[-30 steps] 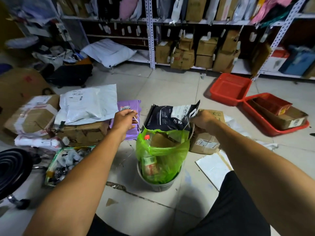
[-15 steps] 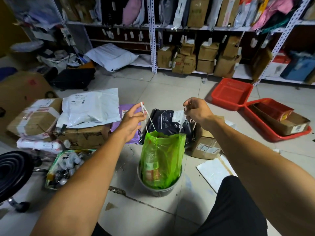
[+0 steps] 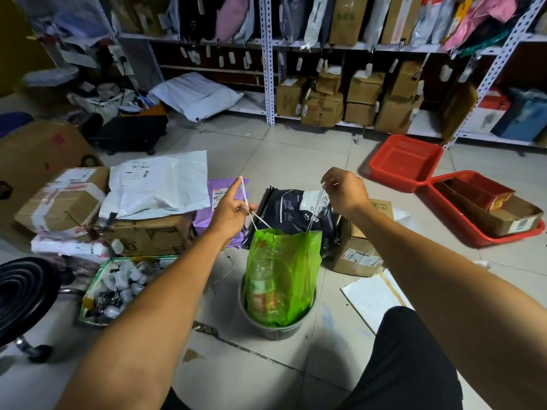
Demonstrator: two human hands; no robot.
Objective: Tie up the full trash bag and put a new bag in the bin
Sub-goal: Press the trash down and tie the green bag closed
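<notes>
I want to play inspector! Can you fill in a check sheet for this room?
Surface: grey tiled floor, cracked near the bin.
Job's things: green trash bag sits in the grey bin, top pulled narrow by white drawstrings; new bag: nothing seen.
Clutter: cardboard boxes, white mailer, purple mailer, black pouch, red trays, basket of small bottles.
Fingers: left hand and right hand each pinch a drawstring.
Cables: nothing seen.
Surroundings: shelves packed with parcels, black stool.

Thin plastics, matt card, glazed floor

Trash bag: translucent glossy green film. At 2 o'clock, red baskets: smooth plastic. Floor: glazed tile.
</notes>
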